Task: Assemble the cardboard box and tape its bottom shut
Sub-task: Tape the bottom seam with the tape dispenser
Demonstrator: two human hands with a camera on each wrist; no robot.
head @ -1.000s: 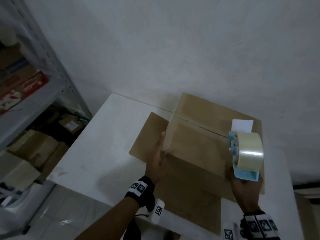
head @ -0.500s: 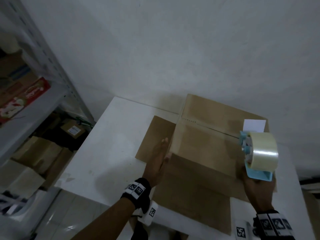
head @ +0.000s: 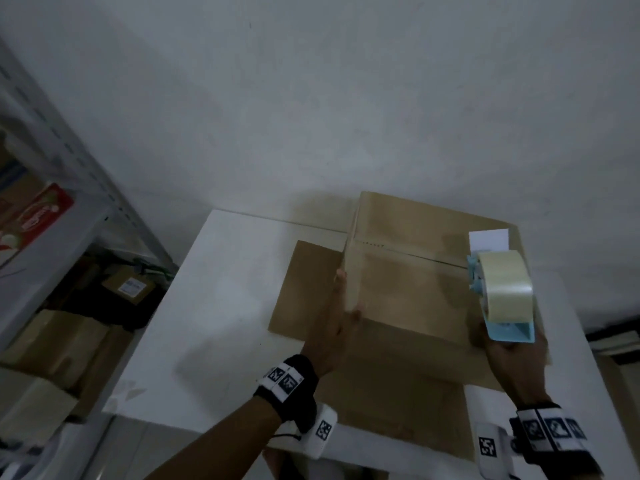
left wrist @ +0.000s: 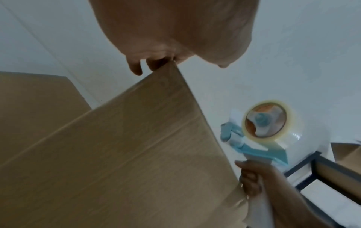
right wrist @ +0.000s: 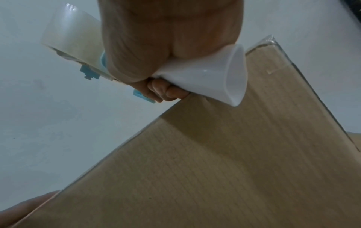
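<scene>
The brown cardboard box [head: 408,289] stands on the white table [head: 214,306] with its closed flaps up and a seam across the top. My left hand [head: 337,317] lies flat against the box's left side, fingers straight, thumb at the near top corner. My right hand [head: 512,358] grips the white handle [right wrist: 215,77] of a blue tape dispenser [head: 502,292] carrying a clear roll, held at the right end of the seam beside a white label [head: 488,239]. In the left wrist view the dispenser [left wrist: 263,123] sits just past the box's right edge.
Loose flaps spread on the table to the left [head: 308,285] and toward me [head: 398,403]. A metal shelf [head: 52,237] with cartons stands at the left. The white wall is right behind the box.
My left hand has slid forward along the box's left side and flattened against it. The dispenser has stayed at the right end of the seam.
</scene>
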